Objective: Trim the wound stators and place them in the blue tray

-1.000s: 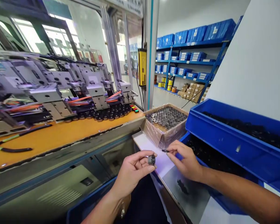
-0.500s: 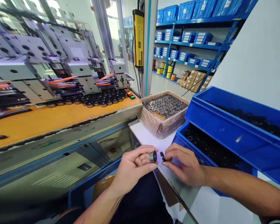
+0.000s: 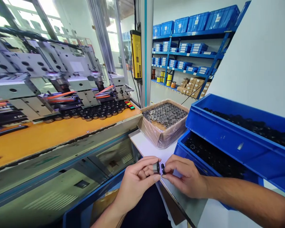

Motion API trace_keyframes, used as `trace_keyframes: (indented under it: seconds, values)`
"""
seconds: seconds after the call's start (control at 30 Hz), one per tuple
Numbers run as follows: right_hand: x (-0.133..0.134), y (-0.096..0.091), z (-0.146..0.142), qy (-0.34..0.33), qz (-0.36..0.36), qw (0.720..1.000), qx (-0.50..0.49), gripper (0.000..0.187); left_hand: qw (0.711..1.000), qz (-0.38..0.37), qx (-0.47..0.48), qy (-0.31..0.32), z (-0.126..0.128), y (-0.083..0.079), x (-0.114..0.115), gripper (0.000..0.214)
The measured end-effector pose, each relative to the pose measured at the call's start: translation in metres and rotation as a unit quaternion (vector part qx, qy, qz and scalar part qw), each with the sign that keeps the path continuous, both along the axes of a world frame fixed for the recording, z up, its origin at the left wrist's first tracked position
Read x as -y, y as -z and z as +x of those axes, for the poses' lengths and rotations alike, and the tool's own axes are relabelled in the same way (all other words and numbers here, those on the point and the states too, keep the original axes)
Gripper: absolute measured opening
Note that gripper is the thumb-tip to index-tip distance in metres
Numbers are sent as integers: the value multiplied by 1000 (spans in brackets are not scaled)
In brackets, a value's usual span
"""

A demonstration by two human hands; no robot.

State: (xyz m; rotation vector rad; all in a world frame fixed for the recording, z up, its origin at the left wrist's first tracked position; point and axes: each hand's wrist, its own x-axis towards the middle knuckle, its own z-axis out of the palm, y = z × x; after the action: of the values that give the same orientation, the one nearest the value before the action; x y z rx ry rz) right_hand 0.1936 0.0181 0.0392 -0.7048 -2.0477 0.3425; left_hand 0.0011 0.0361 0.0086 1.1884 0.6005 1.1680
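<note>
My left hand (image 3: 139, 180) is closed around a small metal cylinder (image 3: 155, 167), its dark end facing right. Just across a narrow gap, my right hand (image 3: 186, 175) pinches a small black plastic part (image 3: 163, 168) between thumb and fingers. The two pieces lie almost in line and appear apart. Both hands hover over the near end of a white table (image 3: 142, 142). Fingers hide most of the black part.
Ahead stands a plastic-lined carton (image 3: 165, 139) of round metal parts. Two stacked blue bins (image 3: 228, 136) with black parts are on the right. Left is a machine (image 3: 83, 85) over an orange bench (image 3: 61, 129) with rows of small round pieces. Blue shelving (image 3: 192, 33) stands behind.
My right hand has moved slightly left, bringing the black part closer to the cylinder. The camera has tilted up a little, so the scene sits lower.
</note>
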Motion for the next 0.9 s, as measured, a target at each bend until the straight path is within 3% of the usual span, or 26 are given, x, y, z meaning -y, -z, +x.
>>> trace_keyframes:
  seconds: [0.1,0.3,0.53,0.7,0.9]
  values:
    - [0,2,0,-1,2,1000,-3,4,1000,-12,10,17,2,1,2,38]
    - [1,3,-1,-13,8,1000,15,6,996,56,-53,-41,7,-6,8,36]
    - [1,3,1,43,99,993,55,13,988,106,-81,-75,4,-10,11,40]
    - [-3,1,4,36,173,978,109,17,993,87,-64,-54,2,-10,13,41]
    - [-4,0,5,11,168,979,113,18,997,55,-37,-34,1,-9,14,43]
